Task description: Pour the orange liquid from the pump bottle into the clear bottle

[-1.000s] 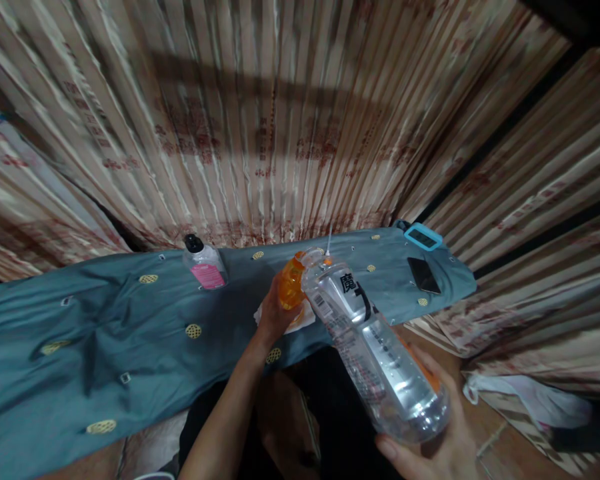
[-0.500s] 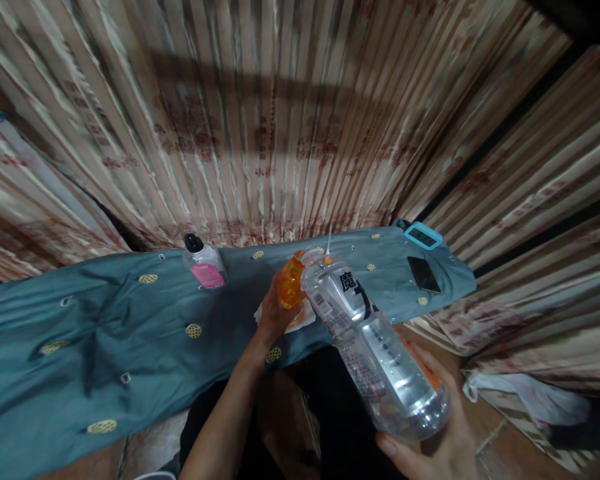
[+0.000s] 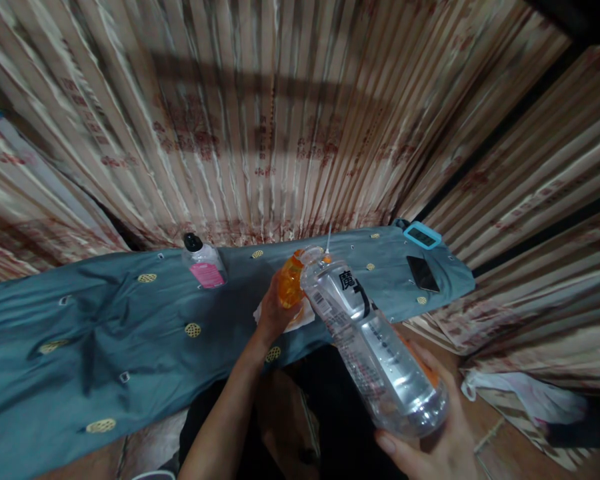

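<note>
My left hand (image 3: 273, 312) is closed around a small orange bottle (image 3: 291, 283), above a white tissue (image 3: 300, 319) on the teal cloth. In my right hand (image 3: 430, 427) is a large clear plastic bottle (image 3: 367, 340) with black lettering, gripped near its base. It is tilted, its neck end towards the orange bottle's top. The two necks overlap in this view; I cannot tell whether they touch. Behind the clear bottle's neck, an orange cap with a thin white tube (image 3: 328, 247) sticks up.
A pump bottle with a pink label (image 3: 207, 268) stands left on the teal cloth (image 3: 145, 313). At the right lie a dark phone (image 3: 423, 274) and a light-blue framed device (image 3: 423, 235). A pleated curtain (image 3: 260, 133) hangs behind. A white plastic bag (image 3: 535, 395) is at lower right.
</note>
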`<state>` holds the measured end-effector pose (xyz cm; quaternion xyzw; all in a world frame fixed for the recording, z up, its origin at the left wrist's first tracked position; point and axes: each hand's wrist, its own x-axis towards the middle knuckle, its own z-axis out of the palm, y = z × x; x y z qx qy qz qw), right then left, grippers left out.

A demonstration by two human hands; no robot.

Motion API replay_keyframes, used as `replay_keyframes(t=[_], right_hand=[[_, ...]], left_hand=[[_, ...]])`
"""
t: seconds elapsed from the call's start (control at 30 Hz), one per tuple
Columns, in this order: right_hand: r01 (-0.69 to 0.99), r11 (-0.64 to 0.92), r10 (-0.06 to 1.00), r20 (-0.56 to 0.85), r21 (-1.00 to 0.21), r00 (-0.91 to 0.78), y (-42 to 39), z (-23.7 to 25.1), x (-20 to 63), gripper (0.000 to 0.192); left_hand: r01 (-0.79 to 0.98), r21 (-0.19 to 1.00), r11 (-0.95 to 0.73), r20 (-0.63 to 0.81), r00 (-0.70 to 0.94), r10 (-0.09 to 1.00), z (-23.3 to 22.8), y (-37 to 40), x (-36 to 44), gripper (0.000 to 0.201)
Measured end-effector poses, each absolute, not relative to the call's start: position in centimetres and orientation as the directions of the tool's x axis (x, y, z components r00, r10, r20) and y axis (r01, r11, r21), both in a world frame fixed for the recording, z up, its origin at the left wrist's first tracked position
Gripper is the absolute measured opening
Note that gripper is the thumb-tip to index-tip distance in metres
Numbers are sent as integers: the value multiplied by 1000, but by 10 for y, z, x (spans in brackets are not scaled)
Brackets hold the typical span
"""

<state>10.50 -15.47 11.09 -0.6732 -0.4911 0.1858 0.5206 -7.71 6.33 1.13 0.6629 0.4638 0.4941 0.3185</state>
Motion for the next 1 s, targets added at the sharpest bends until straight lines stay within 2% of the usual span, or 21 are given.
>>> replay_keyframes(t=[0.17,0.3,0.77,1.0], right_hand=[[372,-19,830,193,-928,523,-153,120,93,89],[404,-41,823,198,-914,532,-153,121,91,94],[489,-2,829,272,-873,488,-153,118,96,89],[386,-39,822,190,-922,537,-155,116,92,95]], left_hand=[[311,873,-374,367,84,926,12,63,-78,74],[308,881,-359,351,81,933,12,63,-78,75],[294,879,-374,363,94,927,18,62,-76,70],[320,868,-380,376,80,923,20,61,-76,70]])
